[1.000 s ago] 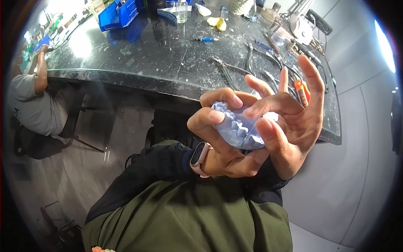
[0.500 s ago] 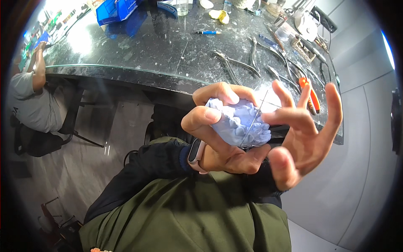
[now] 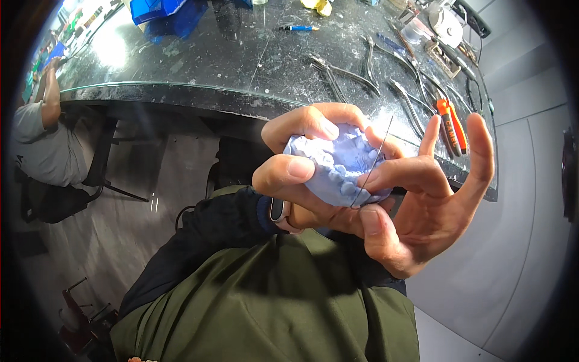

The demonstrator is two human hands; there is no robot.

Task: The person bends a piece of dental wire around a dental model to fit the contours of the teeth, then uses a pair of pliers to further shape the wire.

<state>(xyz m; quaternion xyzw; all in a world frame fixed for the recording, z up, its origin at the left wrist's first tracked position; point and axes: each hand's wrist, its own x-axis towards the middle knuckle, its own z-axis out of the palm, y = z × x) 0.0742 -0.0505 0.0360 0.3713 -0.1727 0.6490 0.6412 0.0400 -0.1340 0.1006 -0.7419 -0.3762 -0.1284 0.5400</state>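
Above my lap, near the bench edge, my left hand [image 3: 281, 178] grips a pale blue dental cast [image 3: 329, 180] with its fingers wrapped round the sides. The row of moulded teeth faces up. A thin straight metal wire [image 3: 386, 132] lies slantwise across the right side of the cast, one end sticking up past it. My right hand [image 3: 429, 202] holds the wire against the teeth with thumb and forefinger, while two other fingers are raised apart. The wire's lower end is partly hidden by the fingertips.
On the dark bench [image 3: 241, 66] lie several metal pliers [image 3: 345, 75] and orange-handled pliers [image 3: 451, 128]. A blue pen [image 3: 300, 28], a yellow crumpled piece [image 3: 318, 6] and a blue bin [image 3: 154, 9] sit farther back. Another person [image 3: 45, 142] works at the far left.
The cast and both hands have shifted slightly left. My right thumb and forefinger have closed in on the wire at the cast's front teeth; before, the thumb was farther away.
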